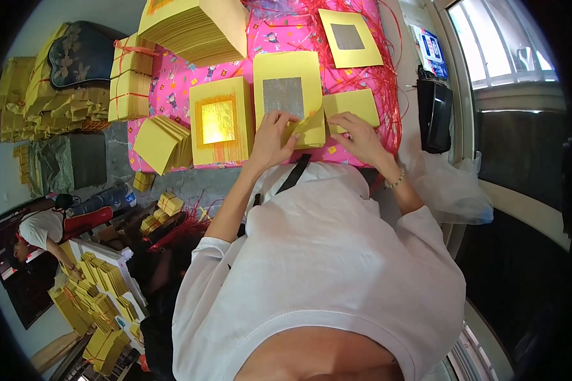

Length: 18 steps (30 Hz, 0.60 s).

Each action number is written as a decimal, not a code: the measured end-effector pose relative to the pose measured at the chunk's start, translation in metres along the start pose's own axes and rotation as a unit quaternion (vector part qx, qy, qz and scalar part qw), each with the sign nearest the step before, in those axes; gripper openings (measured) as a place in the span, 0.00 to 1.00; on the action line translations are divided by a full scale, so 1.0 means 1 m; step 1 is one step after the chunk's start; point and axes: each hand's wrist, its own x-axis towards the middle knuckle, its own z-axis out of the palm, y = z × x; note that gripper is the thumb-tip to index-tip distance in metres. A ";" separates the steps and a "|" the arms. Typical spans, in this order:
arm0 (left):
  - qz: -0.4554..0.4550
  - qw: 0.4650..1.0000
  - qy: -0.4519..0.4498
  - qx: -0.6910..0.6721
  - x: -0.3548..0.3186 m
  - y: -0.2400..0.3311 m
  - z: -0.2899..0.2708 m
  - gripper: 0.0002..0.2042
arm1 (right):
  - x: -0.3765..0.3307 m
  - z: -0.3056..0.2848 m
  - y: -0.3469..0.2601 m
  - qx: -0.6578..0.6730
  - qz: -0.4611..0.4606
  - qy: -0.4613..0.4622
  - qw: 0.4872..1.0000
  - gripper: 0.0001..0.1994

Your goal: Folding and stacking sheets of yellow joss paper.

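My left hand (274, 133) pinches the lower edge of a yellow paper sheet with a silver foil square (287, 89), folding its corner up. My right hand (356, 134) presses on a smaller stack of plain yellow sheets (356, 103) just to the right. Both lie on a pink patterned tablecloth (178, 76). Left of my left hand stands a stack of yellow sheets with gold foil squares (219, 120).
A tall yellow paper pile (197, 28) and a single silver-foil sheet (349, 38) lie at the far edge among red plastic string (381, 76). Tied bundles (128, 86) stand at left. Another person (41, 232) works below left by more bundles. A black bag (433, 114) sits right.
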 end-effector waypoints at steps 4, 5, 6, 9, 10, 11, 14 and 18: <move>-0.003 1.000 0.004 -0.016 0.000 0.001 0.000 0.16 | -0.027 0.032 -0.010 0.113 0.120 0.031 0.986 0.23; -0.007 1.000 0.004 -0.020 0.000 0.001 0.000 0.16 | -0.032 0.038 -0.012 0.131 0.127 0.011 0.983 0.26; -0.007 1.000 0.003 -0.021 0.000 0.002 0.000 0.16 | -0.035 0.041 -0.013 0.131 0.128 0.011 0.983 0.26; -0.005 1.000 0.004 -0.017 0.001 0.003 -0.001 0.16 | -0.038 0.050 -0.023 0.202 0.158 0.016 0.967 0.26; -0.013 1.000 0.004 -0.023 0.001 0.004 -0.002 0.16 | -0.039 0.052 -0.024 0.203 0.158 0.016 0.966 0.26; -0.020 0.999 0.004 -0.031 0.001 0.005 -0.002 0.16 | -0.040 0.054 -0.024 0.192 0.160 0.024 0.968 0.26; -0.015 0.999 0.009 -0.032 0.000 0.004 0.000 0.16 | -0.040 0.052 -0.028 0.187 0.163 0.030 0.968 0.26; -0.016 0.999 0.007 -0.033 0.000 0.004 0.000 0.16 | -0.039 0.049 -0.031 0.184 0.160 0.033 0.969 0.26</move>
